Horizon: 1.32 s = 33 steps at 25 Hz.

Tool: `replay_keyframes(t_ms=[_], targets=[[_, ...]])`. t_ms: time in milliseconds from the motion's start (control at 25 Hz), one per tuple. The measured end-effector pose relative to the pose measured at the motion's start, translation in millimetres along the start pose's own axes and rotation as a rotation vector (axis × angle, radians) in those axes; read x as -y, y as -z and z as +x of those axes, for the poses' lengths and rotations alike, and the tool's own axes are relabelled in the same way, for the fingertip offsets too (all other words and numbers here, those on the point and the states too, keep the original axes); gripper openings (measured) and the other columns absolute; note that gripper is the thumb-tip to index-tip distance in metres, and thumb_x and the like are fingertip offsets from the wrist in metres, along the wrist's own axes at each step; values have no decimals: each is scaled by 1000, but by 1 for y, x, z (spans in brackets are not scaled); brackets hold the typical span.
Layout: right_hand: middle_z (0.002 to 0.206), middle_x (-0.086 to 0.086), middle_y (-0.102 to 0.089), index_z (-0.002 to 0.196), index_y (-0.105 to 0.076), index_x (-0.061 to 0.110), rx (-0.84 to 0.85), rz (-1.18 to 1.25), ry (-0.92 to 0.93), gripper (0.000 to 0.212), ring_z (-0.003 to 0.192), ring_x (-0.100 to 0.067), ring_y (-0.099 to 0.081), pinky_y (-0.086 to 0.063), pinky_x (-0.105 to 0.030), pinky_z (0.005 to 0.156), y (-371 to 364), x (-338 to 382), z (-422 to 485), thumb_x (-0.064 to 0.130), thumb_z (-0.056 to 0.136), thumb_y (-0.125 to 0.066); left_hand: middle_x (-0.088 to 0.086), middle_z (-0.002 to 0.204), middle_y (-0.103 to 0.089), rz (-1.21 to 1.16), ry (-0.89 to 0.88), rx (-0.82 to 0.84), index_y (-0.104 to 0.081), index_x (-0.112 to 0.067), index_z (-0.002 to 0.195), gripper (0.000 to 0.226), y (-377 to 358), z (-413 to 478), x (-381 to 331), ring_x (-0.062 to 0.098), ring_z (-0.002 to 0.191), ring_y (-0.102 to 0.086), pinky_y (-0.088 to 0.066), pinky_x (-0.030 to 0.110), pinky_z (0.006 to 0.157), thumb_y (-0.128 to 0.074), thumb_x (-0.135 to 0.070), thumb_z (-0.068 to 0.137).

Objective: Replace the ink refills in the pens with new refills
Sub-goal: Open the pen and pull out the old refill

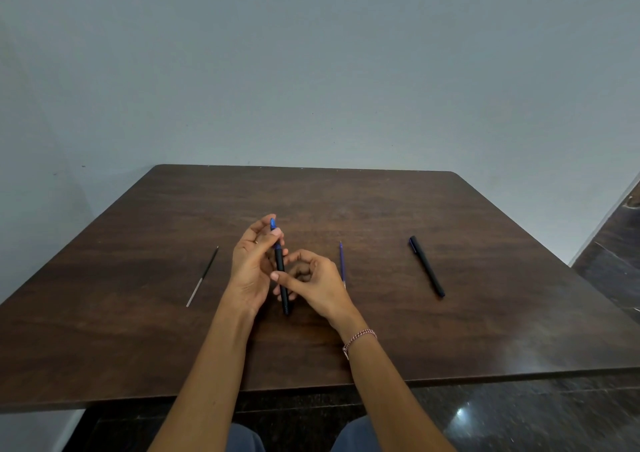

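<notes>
Black pen with a blue end (280, 261) is held up over the desk (381, 209) by both hands, near the middle of its near half. It is kept almost upright in the view, with the blue end pointed away from the person and the lower end close to the wood; whether that end touches the desk cannot be told. The upper part, just below the blue end, is pinched by the left hand (251, 268), whose fingers (277, 233) are curled round the barrel. A ring (255, 242) is seen on one of them. The lower half of the barrel is gripped by the right hand (313, 280): the thumb is pressed across the front of the barrel and the other fingers are curled behind it. A red-and-white thread band (360, 338) is worn on the right wrist.

Three more items are laid flat on the desk. A dark refill (202, 276) with a pale near end is placed to the left of the hands, well apart from them. A blue refill (342, 263) is set just beside the right hand, on its right. A second black pen (427, 266), with a clip at its far end, is laid further right, apart from the blue refill. A plain grey wall (311, 71) is seen behind the desk, and a dark polished floor (519, 417) below its near edge.
</notes>
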State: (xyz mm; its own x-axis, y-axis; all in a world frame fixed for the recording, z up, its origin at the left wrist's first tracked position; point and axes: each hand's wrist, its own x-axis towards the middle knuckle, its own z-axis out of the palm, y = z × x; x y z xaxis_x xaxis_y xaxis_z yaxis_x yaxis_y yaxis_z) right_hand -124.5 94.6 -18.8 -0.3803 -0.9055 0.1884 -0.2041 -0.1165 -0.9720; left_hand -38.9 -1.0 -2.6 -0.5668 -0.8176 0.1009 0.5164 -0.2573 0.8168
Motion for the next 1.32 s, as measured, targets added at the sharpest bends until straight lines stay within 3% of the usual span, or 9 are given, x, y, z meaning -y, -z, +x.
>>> replay_keyframes(t_ms=[160,520,640,880,1200,1240,1320], targets=[[76,-9,-73,98,-61,19,-26,29,0,20,67,-16,-71,-54,-20,58,0,1,1,19,83,-73,0,94,-68,0,7,54,-64,-17,114,32,3,0,0,9,87,-66,-55,23,69,-45,-6,91],[73,-6,-73,118,-56,32,-8,35,20,42,67,-17,-72,-53,-20,59,0,0,-1,20,82,-74,-7,94,-67,33,-35,-56,-67,-21,107,38,2,1,-1,8,86,-61,-53,20,70,-63,4,79],[69,-4,-72,115,-58,34,10,10,19,39,65,-16,-72,-53,-20,57,-1,-1,-2,20,82,-74,-4,90,-66,-36,-64,-115,-66,-19,108,37,2,0,-4,6,78,-63,-54,18,64,-64,4,79],[64,-4,-71,104,-57,41,45,-40,35,36,60,-15,-71,-52,-20,53,-1,1,-4,16,83,-72,0,96,-66,-86,-107,-204,-65,-19,109,35,3,0,-7,8,79,-63,-53,19,70,-65,-1,79],[63,-1,-69,106,-57,41,31,-75,72,39,63,-15,-71,-54,-21,55,-1,1,-5,15,82,-74,-1,94,-68,-405,-175,-309,-65,-19,102,28,12,4,-9,6,79,-66,-54,17,71,-65,0,81],[63,0,-69,107,-57,40,22,-77,79,38,63,-14,-71,-54,-21,56,-1,1,-5,15,82,-74,-1,94,-67,-355,-202,-347,-65,-19,101,28,13,5,-8,5,79,-66,-54,17,71,-66,0,80],[63,0,-69,106,-57,41,-6,-73,93,38,64,-13,-71,-54,-21,56,-2,2,-5,17,83,-74,-1,90,-67,-11,-305,-495,-65,-17,97,26,14,8,-3,2,76,-65,-52,15,71,-69,1,78]])
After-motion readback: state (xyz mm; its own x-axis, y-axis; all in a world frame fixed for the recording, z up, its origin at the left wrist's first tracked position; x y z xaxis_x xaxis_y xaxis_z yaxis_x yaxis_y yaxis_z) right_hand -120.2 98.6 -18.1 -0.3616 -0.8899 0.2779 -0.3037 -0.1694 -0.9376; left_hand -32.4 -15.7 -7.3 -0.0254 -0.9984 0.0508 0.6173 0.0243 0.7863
